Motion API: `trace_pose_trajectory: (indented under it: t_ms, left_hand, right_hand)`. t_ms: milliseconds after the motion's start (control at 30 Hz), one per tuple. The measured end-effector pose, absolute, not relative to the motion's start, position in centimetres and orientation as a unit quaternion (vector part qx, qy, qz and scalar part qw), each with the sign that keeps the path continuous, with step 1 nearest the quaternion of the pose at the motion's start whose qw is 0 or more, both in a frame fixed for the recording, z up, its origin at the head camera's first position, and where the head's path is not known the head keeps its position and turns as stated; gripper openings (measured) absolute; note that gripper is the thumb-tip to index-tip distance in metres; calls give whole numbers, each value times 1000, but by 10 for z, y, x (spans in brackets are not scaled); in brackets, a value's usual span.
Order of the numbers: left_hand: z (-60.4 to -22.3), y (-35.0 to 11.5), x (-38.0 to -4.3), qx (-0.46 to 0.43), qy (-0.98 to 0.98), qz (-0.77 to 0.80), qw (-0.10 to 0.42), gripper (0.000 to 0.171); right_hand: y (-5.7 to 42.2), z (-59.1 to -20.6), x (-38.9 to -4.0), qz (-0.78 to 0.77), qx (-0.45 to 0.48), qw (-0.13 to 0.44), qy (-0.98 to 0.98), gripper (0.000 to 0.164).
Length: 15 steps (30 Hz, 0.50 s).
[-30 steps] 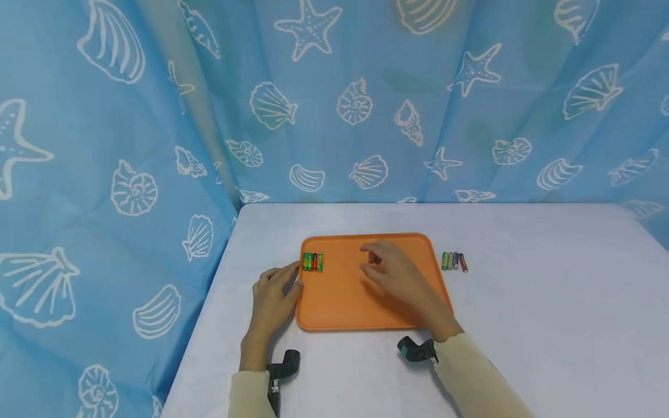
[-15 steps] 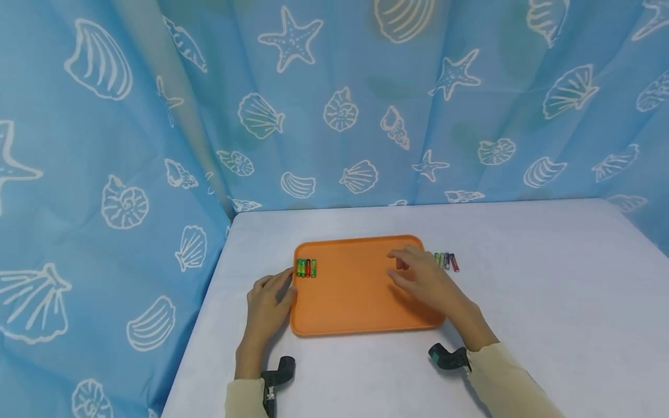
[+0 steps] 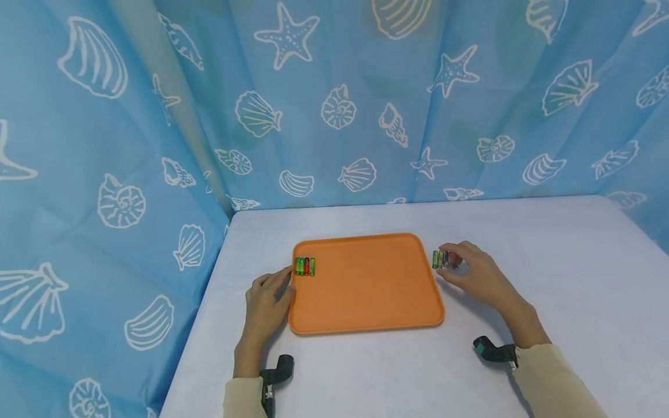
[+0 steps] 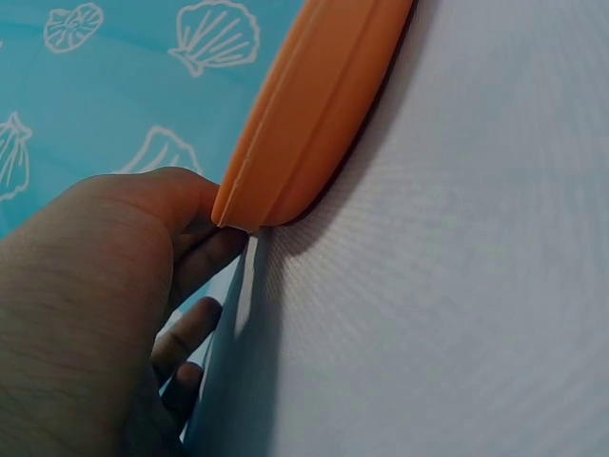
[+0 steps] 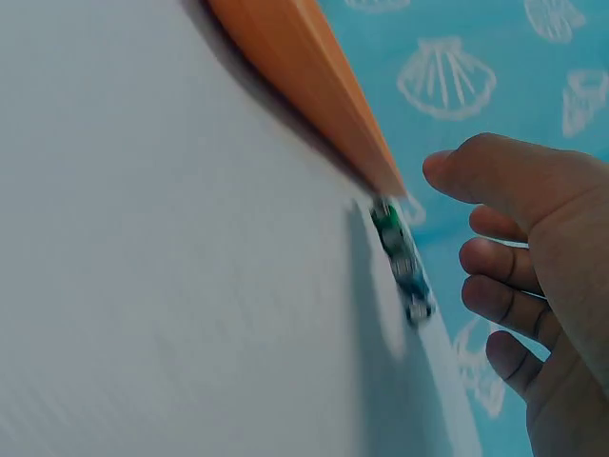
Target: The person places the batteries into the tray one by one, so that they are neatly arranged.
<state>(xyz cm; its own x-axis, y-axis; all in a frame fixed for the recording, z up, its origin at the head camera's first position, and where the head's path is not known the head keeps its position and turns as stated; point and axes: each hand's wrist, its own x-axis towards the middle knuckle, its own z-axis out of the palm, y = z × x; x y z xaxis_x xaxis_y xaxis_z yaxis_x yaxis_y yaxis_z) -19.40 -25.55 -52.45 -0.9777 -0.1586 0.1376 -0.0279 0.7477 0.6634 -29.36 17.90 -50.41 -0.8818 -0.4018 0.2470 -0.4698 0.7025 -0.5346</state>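
Observation:
An orange tray [image 3: 366, 284] lies on the white table, with a row of several green and red batteries [image 3: 305, 266] near its upper left corner. My left hand [image 3: 266, 305] touches the tray's left edge with thumb and fingers. Just right of the tray, more batteries [image 3: 441, 259] stand side by side in a short row on the tablecloth. My right hand [image 3: 478, 276] hovers by that row, thumb and fingers parted. In the right wrist view it is apart from the batteries [image 5: 400, 257] and holds nothing. The red battery at the row's right end is hidden behind my fingers in the head view.
A white cloth covers the table [image 3: 366, 371]. Blue curtains [image 3: 324, 69] with white shell and starfish prints hang behind it and along its left side. A small black camera [image 3: 493, 350] is strapped to each wrist.
My right hand has moved right, from over the tray to the batteries beside it. My left hand has kept its place at the tray's edge. The head view has shifted slightly.

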Motion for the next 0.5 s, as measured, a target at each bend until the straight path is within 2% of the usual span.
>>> trace_pose_trajectory:
  t_ms: [100,267,500]
  left_hand:
    - [-524,-256,-194,52,-930,-352,94,45]
    - [-524,-255,-193,60,-929,-353,89,45]
    - [-525,-253,-195,52,-928,-354,99,44]
  right_hand:
    - [191,-508,-300,296,222,50,-928,51]
    - [208,-517,-307,296,189,3,-937,60]
    - [224,-524,-320,294,205,-47,-932,55]
